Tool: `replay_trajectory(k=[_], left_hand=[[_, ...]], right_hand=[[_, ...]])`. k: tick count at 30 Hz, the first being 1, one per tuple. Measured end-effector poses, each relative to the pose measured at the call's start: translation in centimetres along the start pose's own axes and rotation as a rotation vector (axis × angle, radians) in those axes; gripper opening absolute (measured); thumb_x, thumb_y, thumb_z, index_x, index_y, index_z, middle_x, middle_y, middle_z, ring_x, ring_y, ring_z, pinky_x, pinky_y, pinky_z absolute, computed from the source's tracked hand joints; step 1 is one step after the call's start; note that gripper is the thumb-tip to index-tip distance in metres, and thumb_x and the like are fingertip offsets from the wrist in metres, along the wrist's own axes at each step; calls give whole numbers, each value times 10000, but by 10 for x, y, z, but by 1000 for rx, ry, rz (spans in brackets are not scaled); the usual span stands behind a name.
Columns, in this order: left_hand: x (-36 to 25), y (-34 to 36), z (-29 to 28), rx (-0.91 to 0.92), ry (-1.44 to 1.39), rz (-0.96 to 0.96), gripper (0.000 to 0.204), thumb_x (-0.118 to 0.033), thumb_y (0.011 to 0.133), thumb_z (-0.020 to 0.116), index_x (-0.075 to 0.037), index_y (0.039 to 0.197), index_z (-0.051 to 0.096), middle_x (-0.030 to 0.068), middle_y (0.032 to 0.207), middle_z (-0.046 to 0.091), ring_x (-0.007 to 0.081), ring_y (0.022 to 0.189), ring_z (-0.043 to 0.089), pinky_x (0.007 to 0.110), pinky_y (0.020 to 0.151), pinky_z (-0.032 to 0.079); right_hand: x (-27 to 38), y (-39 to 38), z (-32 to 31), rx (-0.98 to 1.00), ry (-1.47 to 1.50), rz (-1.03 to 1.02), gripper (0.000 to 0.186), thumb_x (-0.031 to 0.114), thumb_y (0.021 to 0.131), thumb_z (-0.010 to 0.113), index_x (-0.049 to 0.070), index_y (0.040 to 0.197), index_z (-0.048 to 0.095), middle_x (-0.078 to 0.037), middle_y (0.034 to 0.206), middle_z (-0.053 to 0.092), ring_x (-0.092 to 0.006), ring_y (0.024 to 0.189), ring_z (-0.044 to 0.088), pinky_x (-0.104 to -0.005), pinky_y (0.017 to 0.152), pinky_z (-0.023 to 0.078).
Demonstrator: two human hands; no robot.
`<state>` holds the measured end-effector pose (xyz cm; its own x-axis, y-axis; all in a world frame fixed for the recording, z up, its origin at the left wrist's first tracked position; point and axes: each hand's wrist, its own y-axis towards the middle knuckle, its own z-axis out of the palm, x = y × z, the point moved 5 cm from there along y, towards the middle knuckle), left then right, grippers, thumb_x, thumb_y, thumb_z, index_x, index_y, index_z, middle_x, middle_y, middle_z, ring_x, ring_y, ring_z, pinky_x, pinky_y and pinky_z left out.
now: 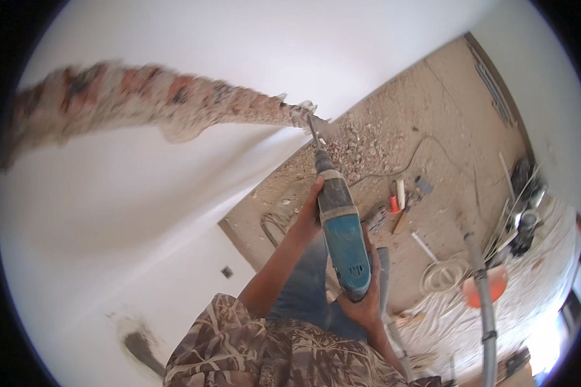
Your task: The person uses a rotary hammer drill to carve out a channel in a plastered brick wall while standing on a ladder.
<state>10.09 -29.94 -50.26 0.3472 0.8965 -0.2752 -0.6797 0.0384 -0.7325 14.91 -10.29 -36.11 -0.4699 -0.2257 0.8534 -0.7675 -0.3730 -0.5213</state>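
A dusty teal and black rotary hammer is held in front of my legs by both hands. My left hand is closed around the dark front part of its body. Toward the rear end, my right hand grips the tool from the right side; some of its fingers are hidden by the housing. The long metal bit reaches the broken end of a rough channel in the white wall, close to the floor. Red brick and crumbled plaster show inside this channel.
Rubble lies on the dusty floor below the wall. A dark cable crosses it. To the right are an orange and white tube, a coil of pale hose, a grey pipe, an orange bucket-like object and plastic sheeting.
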Motion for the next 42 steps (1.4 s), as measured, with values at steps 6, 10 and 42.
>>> replay_trajectory(k=[6,10,42], left_hand=[[8,-13,9,-28,-91,98,608,-547,933,677,-75,1296,556,69,1108,670,201,1010,687,384,911,586],[1,-4,9,-1,-121,114,635,-564,909,697,-76,1291,554,68,1092,666,201,995,688,387,891,594],[13,-37,-5,-15,-16,84,616,-574,971,594,-58,1307,558,101,1098,698,210,973,713,379,866,602]], right_hand=[[22,-1,-6,80,86,42,990,-8,675,628,-2,1580,227,-227,1327,561,-325,1212,598,-409,1052,452],[26,5,-1,79,69,70,991,-10,667,619,6,1581,237,-204,1271,592,-288,1146,629,-389,1013,480],[-6,-41,12,74,-329,-16,1061,13,694,681,-7,1586,107,-240,1404,467,-343,1271,554,-434,1049,471]])
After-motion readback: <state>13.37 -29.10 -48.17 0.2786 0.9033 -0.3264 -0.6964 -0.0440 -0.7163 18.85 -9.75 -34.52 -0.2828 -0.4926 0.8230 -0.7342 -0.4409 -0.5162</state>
